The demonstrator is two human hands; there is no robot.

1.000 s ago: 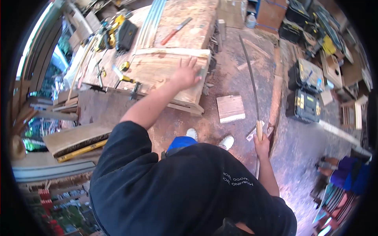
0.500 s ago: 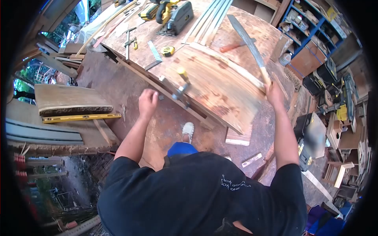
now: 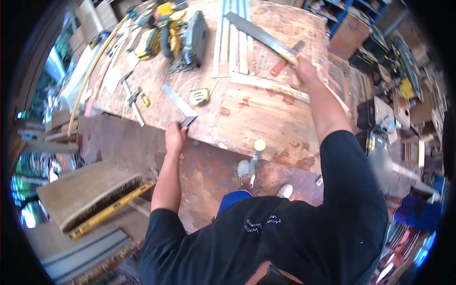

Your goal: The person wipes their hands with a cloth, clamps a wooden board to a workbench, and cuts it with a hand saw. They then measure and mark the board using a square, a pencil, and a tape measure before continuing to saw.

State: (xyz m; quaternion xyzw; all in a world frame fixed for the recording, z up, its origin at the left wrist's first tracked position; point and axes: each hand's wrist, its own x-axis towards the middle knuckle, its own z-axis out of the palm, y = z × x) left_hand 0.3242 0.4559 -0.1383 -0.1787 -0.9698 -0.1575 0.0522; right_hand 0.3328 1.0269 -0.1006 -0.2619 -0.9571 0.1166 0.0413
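My right hand [image 3: 307, 72] is closed round the pale handle of a pull saw [image 3: 256, 33]. Its long blade points up and left over the table, across an orange-handled tool [image 3: 280, 66]. At the table's near edge, my left hand [image 3: 175, 137] has its fingers on the dark handle end of a try square [image 3: 178, 101], which lies flat. A yellow tape measure [image 3: 199, 97] sits just right of the square. Between my arms a wide wooden board [image 3: 266, 118] lies on the table, with a yellow-ended clamp [image 3: 258, 152] at its near edge.
A circular saw [image 3: 187, 45] and a yellow power tool [image 3: 147, 45] stand at the back left. Nearer lies a bar clamp [image 3: 131, 97]. Long strips [image 3: 221, 52] lie behind the board. At lower left are a thick slab [image 3: 90, 190] and a yellow level [image 3: 111, 210].
My left hand has come from the air beside the table to the try square's handle. The view has turned and moved closer to the table. The pull saw stays in my right hand.
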